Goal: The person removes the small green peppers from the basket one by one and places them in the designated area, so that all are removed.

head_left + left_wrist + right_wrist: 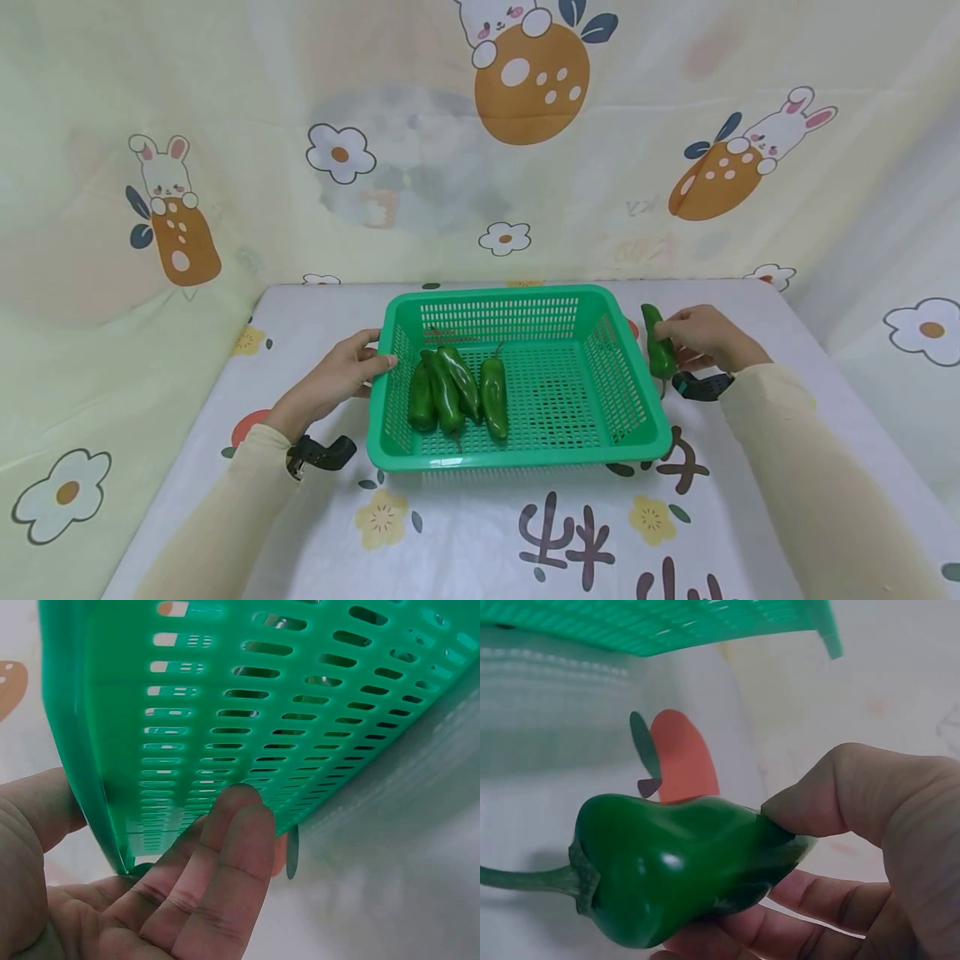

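Observation:
A green plastic basket with slotted walls stands in front of me, and several long green peppers lie in its left half. My left hand holds the basket's left side, thumb over the rim. In the left wrist view the fingers lie along the outside of the slotted wall. To the right of the basket, my right hand pinches another green pepper between thumb and fingers. The right wrist view shows this pepper close up, its stem pointing left, away from the hand.
A white tablecloth printed with flowers and dark characters covers the table. Behind it hangs a pale curtain with rabbit prints, and more cloth closes off both sides. Dark wrist cameras are strapped to both wrists.

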Motion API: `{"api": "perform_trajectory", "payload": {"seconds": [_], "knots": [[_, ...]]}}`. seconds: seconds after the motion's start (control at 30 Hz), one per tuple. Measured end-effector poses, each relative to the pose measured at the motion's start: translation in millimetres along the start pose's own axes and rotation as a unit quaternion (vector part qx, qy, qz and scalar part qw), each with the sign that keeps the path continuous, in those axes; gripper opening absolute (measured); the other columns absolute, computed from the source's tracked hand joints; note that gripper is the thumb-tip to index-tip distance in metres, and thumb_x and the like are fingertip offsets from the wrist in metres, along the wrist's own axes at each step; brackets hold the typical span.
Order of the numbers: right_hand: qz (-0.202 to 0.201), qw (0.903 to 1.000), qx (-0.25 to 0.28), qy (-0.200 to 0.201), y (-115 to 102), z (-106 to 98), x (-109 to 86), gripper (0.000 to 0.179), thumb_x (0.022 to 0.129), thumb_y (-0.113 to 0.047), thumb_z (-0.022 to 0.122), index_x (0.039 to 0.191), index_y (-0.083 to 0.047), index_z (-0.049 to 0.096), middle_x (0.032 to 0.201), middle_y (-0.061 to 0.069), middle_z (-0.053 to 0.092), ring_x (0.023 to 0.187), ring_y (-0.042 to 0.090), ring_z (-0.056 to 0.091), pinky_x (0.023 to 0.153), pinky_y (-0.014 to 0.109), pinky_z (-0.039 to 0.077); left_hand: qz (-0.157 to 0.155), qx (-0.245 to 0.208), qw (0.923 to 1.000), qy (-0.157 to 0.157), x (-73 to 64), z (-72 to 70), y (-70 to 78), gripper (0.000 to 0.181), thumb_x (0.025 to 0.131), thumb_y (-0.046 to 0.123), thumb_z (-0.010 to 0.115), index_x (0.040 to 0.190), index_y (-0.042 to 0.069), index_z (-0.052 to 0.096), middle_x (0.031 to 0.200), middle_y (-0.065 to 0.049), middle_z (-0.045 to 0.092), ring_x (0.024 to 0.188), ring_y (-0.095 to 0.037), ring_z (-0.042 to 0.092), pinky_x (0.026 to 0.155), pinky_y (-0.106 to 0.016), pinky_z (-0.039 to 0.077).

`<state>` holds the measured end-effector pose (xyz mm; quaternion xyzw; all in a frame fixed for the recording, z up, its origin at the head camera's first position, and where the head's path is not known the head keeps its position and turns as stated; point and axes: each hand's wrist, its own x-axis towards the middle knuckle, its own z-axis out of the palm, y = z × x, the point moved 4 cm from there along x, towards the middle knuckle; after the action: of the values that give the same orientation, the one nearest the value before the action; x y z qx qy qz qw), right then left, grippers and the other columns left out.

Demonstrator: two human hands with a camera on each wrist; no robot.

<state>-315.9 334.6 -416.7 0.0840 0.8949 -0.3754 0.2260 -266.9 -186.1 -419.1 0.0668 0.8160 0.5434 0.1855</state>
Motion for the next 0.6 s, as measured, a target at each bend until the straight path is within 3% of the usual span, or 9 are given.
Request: {"api": "perform_trajectory", "payload": {"seconds": [0.6], "knots": [[0.003,0.9999,-0.01,-0.001,13,8,5.6,0.057,0.101,-0.031,0.054,0.137,0.013,0.049,0.108,0.024,0.063,0.09,0.03,0.066,0.077,0.039,0.063,0.006,0.006,1.0,0.005,0.0,0.2,-0.9,0.061,0.108,0.021,0.057,0.16,0.004,0.031,0.127,-0.025,0.065,0.101,-0.028,0.073,0.091,-0.05,0.062]]}}
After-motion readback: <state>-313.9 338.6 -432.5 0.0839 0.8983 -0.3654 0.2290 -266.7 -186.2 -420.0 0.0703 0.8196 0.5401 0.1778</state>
